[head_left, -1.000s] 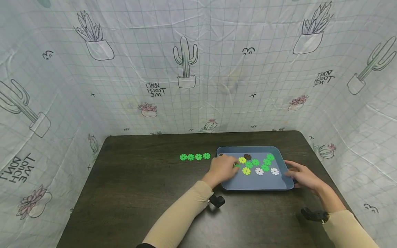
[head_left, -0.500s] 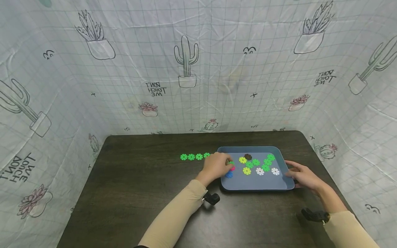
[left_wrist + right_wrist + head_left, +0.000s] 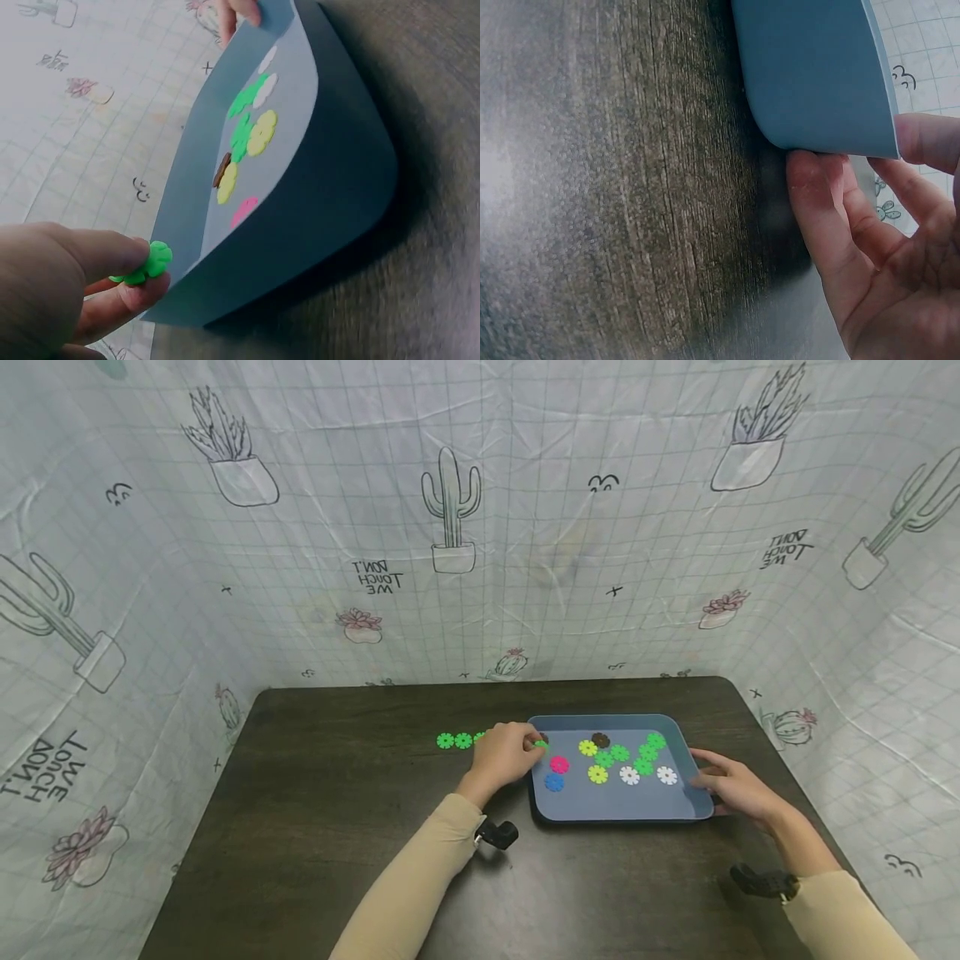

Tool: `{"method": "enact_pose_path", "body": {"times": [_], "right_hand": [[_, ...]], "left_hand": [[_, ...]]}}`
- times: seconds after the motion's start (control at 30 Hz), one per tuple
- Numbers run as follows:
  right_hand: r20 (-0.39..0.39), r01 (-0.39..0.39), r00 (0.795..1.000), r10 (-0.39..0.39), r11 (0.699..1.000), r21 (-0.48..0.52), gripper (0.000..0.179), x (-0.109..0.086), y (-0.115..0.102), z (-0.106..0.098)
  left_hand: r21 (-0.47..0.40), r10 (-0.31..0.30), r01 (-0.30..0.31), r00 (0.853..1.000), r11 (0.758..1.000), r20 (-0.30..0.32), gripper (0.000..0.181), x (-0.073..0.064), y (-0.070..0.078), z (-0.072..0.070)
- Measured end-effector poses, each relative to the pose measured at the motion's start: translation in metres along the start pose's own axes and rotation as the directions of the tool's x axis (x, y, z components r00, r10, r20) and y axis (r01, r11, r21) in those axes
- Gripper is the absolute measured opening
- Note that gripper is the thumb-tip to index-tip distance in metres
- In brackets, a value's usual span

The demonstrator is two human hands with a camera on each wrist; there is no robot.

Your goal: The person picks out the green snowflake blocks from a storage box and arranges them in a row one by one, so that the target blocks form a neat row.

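Observation:
Between thumb and fingers, my left hand [image 3: 501, 756] pinches a green notched plastic disc [image 3: 156, 261], at the left rim of a blue-grey tray [image 3: 622, 807]. On the right side of that tray, my right hand [image 3: 738, 789] grips the corner. Its thumb [image 3: 930, 139] lies over the rim while fingertips press the outer wall from below. Inside the tray lie more notched discs: a pink disc [image 3: 559, 764], a blue disc [image 3: 554, 782], a brown disc [image 3: 601, 740], a yellow disc [image 3: 597, 774], a white disc [image 3: 629, 775] and several green ones.
Left of the tray, a row of green discs [image 3: 463, 741] lies on the dark wooden table [image 3: 337, 793], its right end hidden behind my left hand. A patterned cloth [image 3: 525, 527] hangs around the back and sides.
My left hand has lifted the green disc from among the others and carried it left to the tray's rim, uncovering the pink and blue discs. My right hand keeps its grip.

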State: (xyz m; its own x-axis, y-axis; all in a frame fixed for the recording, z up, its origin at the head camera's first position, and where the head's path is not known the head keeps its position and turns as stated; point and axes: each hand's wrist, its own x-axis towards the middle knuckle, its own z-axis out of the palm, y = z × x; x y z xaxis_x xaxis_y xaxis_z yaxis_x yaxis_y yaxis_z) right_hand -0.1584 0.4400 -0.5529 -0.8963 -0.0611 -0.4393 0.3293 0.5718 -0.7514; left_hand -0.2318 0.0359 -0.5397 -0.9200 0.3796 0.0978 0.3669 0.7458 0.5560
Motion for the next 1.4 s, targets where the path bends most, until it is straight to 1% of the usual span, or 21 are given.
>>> {"method": "enact_pose_path", "body": {"times": [0.23,0.4,0.63,0.93,1.4], "right_hand": [[0.009,0.003,1.000,-0.003,1.000,-0.011,0.075,0.002,0.001,-0.002],[0.005,-0.008,1.000,0.008,1.000,-0.017,0.075,0.002,-0.001,-0.002],[0.016,-0.013,1.000,0.014,1.000,-0.022,0.077,0.000,-0.003,-0.002],[0.005,-0.012,1.000,0.012,1.000,-0.014,0.079,-0.001,-0.004,-0.001],[0.000,-0.027,1.000,0.027,0.999,-0.020,0.079,0.000,-0.006,0.000]], "left_hand": [[-0.058,-0.042,0.042,0.999,0.997,-0.014,0.015,-0.001,-0.011,-0.008],[-0.086,-0.072,0.069,0.997,0.994,-0.027,0.013,-0.003,-0.018,-0.015],[-0.070,-0.102,0.098,0.994,0.993,-0.050,0.015,-0.004,-0.029,-0.021],[-0.085,-0.139,0.134,0.988,0.987,-0.068,0.014,-0.007,-0.044,-0.029],[-0.091,-0.174,0.166,0.980,0.982,-0.095,0.014,-0.014,-0.066,-0.040]]}}
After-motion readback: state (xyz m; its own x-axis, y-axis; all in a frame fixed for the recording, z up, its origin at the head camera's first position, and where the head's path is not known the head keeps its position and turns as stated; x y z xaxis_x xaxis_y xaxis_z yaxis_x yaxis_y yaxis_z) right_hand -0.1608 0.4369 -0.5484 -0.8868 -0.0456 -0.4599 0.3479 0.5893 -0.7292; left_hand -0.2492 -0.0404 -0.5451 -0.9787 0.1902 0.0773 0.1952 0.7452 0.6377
